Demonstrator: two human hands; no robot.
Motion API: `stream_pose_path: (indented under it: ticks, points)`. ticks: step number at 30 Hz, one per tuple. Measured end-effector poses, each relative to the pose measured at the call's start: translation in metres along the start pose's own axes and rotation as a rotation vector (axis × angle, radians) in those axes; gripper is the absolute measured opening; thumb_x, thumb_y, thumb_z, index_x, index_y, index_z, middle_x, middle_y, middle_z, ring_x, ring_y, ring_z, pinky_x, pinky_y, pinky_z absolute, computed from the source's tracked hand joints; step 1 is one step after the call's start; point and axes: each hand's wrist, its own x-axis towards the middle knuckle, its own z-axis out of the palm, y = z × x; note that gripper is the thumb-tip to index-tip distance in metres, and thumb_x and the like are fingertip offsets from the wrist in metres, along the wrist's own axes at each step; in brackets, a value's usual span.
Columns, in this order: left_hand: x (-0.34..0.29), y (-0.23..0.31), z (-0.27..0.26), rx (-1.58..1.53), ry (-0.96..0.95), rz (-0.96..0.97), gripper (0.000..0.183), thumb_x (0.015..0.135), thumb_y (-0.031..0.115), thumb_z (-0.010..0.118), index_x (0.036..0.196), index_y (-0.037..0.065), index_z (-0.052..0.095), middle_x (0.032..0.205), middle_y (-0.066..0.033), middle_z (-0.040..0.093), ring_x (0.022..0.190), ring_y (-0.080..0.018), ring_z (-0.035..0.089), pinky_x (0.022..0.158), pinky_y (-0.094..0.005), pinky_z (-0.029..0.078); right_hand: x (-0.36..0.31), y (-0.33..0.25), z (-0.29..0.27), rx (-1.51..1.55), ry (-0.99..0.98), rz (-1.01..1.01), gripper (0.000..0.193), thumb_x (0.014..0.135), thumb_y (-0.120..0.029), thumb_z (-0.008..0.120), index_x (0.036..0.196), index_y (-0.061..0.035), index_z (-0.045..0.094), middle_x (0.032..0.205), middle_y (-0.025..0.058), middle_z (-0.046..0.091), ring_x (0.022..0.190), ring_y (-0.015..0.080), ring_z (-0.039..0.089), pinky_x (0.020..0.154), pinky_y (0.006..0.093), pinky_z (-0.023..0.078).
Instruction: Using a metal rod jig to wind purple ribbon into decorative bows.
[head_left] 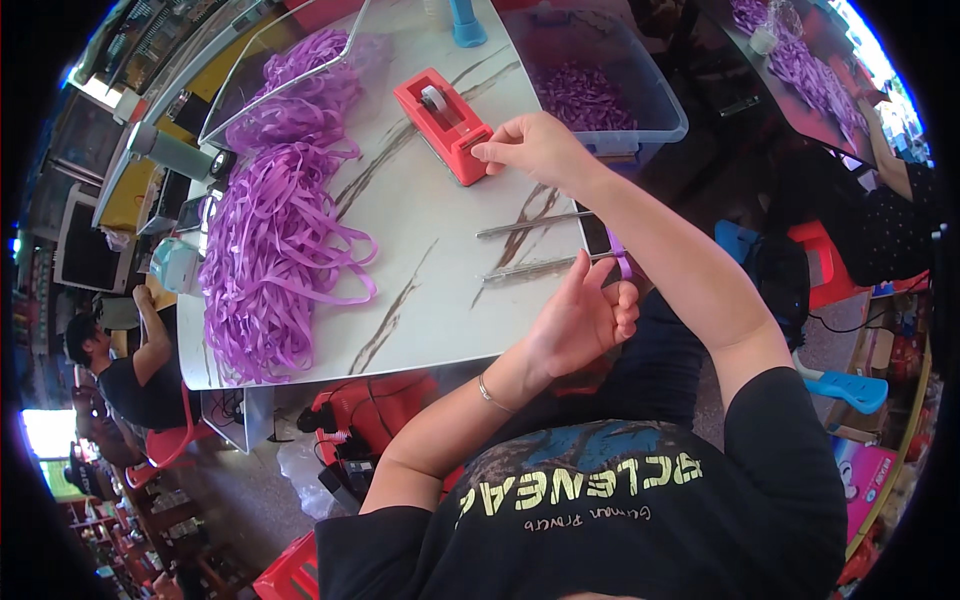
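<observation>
My right hand (535, 147) reaches out to a red tape dispenser (443, 122) on the white marble-patterned table (430, 290), its fingertips pinched at the dispenser's cutter end. My left hand (585, 312) sits near the table's edge and holds a small looped purple ribbon (621, 262) between its fingers. Two thin metal rods (530, 225) lie on the table between my hands. A big heap of purple ribbon strips (270, 250) lies on the left part of the table.
A clear plastic bin (655, 90) with purple ribbon pieces stands behind the dispenser. A blue bottle (466, 25) stands at the far edge. Another person (130, 365) sits at the left. Red stools (365, 410) stand under the table.
</observation>
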Motion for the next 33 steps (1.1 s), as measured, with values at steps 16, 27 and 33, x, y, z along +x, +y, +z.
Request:
stream_pose_path:
  ticks: [16,27,33]
  points:
    - [-0.001,0.000,-0.003,0.028,-0.021,0.015,0.047,0.094,0.052,0.028,0.111,0.011,0.041,0.080,-0.0034,0.047,0.073,-0.0157,0.044,0.070,-0.0298,0.040,0.007,-0.002,-0.003,-0.193,-0.019,-0.138,0.024,0.074,-0.032,0.068,0.074,-0.0084,0.069,0.068,0.0021,0.066,0.068,0.0137,0.061,0.066,0.0305,0.045]
    - [-0.003,0.001,-0.002,0.015,-0.015,0.020,0.045,0.094,0.052,0.027,0.107,0.011,0.041,0.080,-0.0038,0.047,0.073,-0.0159,0.043,0.070,-0.0302,0.040,-0.006,-0.014,0.007,-0.565,0.189,-0.122,0.031,0.077,-0.038,0.064,0.073,-0.0081,0.067,0.064,0.0012,0.064,0.062,0.0156,0.060,0.059,0.0317,0.045]
    - [0.002,0.000,-0.001,-0.007,-0.019,0.009,0.043,0.095,0.051,0.027,0.106,0.012,0.041,0.079,-0.0038,0.046,0.074,-0.0165,0.045,0.070,-0.0304,0.040,-0.009,0.033,-0.035,-0.466,-0.018,-0.135,0.025,0.081,-0.029,0.061,0.075,-0.0051,0.064,0.065,0.0020,0.062,0.063,0.0116,0.057,0.060,0.0272,0.044]
